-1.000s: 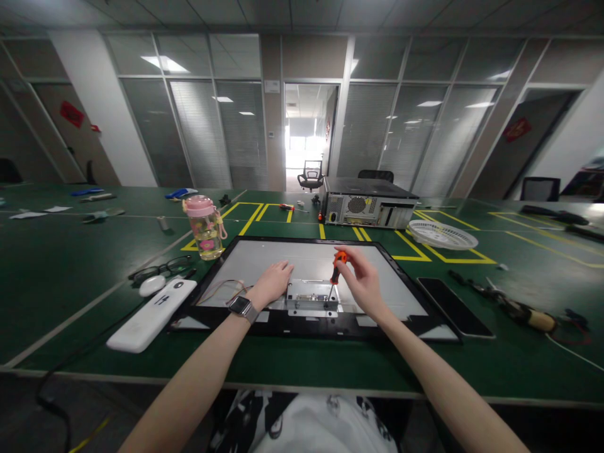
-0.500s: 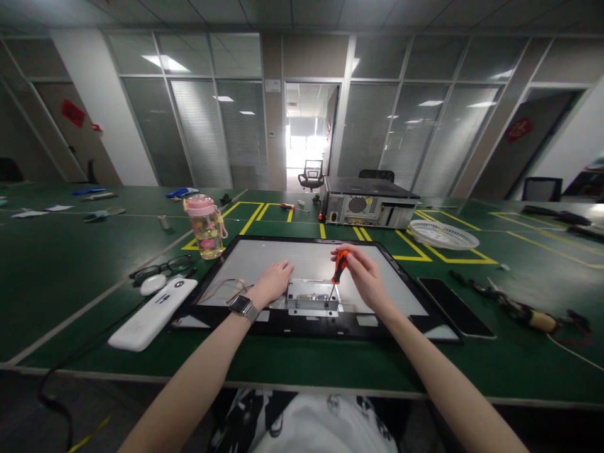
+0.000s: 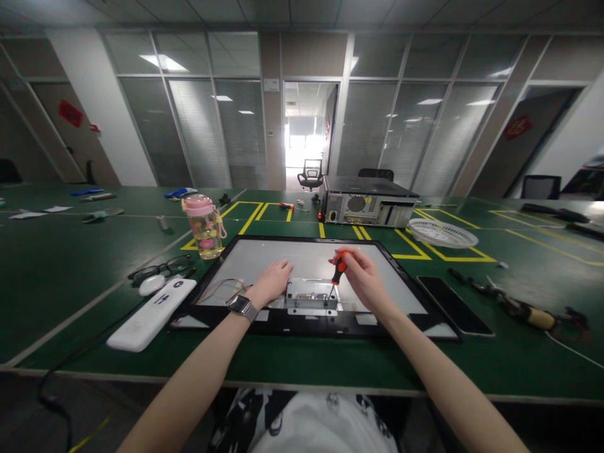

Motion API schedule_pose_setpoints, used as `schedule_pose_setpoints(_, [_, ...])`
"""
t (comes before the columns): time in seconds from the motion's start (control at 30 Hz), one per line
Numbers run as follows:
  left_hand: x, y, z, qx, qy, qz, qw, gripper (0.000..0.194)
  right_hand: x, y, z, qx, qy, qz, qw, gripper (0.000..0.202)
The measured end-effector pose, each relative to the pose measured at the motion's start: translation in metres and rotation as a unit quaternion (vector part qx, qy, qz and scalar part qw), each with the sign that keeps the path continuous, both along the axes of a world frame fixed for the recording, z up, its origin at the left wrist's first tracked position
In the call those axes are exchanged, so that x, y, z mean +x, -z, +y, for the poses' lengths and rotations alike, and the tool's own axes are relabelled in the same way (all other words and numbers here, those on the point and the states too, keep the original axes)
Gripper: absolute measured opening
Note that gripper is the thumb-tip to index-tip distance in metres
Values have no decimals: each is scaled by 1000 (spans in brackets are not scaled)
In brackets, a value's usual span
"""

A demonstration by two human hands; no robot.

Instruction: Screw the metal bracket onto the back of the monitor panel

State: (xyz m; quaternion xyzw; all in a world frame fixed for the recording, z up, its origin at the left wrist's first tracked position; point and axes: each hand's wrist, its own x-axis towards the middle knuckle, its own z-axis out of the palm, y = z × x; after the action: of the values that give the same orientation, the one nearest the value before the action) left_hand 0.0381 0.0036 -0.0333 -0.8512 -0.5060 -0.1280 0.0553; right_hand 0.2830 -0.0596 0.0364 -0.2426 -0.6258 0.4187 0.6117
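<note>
My right hand (image 3: pixel 363 277) is closed round the orange and black handle of a screwdriver (image 3: pixel 338 267). The screwdriver leans slightly, its tip down at the right part of a metal bracket (image 3: pixel 311 303) with connectors along it. My left hand (image 3: pixel 272 282), wearing a watch at the wrist, lies flat with fingers stretched out at the bracket's left edge. Under both hands is a large display panel (image 3: pixel 226 264) with a black frame and pale grey back. Thin wires (image 3: pixel 214 290) run over the panel left of my left hand.
Left of the panel are a pink-lidded bottle (image 3: pixel 204 229), glasses (image 3: pixel 158 269) and a white power bank-like block (image 3: pixel 151 314). To the right lie a black phone (image 3: pixel 453 305), a cable bundle (image 3: pixel 519 308) and a white basket (image 3: pixel 442 234). A computer case (image 3: pixel 368 202) stands behind the panel.
My right hand and the screwdriver have lowered very slightly, the tip staying at the bracket. My left hand has stayed in place.
</note>
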Motion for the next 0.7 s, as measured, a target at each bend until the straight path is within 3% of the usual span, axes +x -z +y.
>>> schedule_pose_setpoints(0.13, [1, -1, -1, -1, -1, -1, 1000, 36, 0, -2, 3, -23, -37, 40, 998, 29])
schedule_pose_setpoints(0.23, [1, -1, -1, -1, 3, 1, 1000, 36, 2, -2, 4, 4, -21, 19, 1000, 28])
schedule_pose_setpoints(0.37, [2, -1, -1, 1, 7, 4, 1000, 35, 3, 2, 4, 65, 61, -63, 994, 27])
schedule_pose_setpoints(0.53, [2, -1, -1, 1, 8, 3, 1000, 35, 4, 2, 0, 174, 165, -142, 960, 21])
schedule_pose_setpoints(0.63, [2, 0, -2, 2, 3, 1, 1000, 36, 9, -9, -4, 228, 122, -214, 942, 30])
schedule_pose_setpoints(0.7, [2, 0, -2, 3, 1, 0, 1000, 36, 11, -23, -7, 220, 88, -258, 937, 31])
